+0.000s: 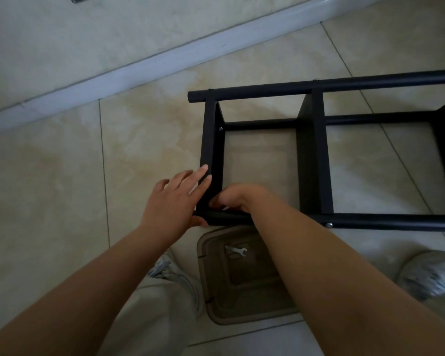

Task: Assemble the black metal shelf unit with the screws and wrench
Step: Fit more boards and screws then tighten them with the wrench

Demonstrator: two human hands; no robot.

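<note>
The black metal shelf unit point(315, 155) lies on its side on the tiled floor, its tubes running to the right edge of the view. My left hand point(176, 199) presses flat against the outside of the end panel, thumb under the near tube. My right hand point(235, 197) is curled at the inner near corner of that panel, fingers pinched on something small that I cannot make out. Silver screw heads point(328, 225) show on the tubes. A small silver wrench point(238, 251) lies in a tan tray point(244, 304) below my arms.
A white baseboard point(144, 65) runs diagonally along the wall at the upper left. My shoes point(427, 276) and light trousers point(149, 314) sit at the bottom, on either side of the tray. Beige floor tiles stretch to the left of the shelf.
</note>
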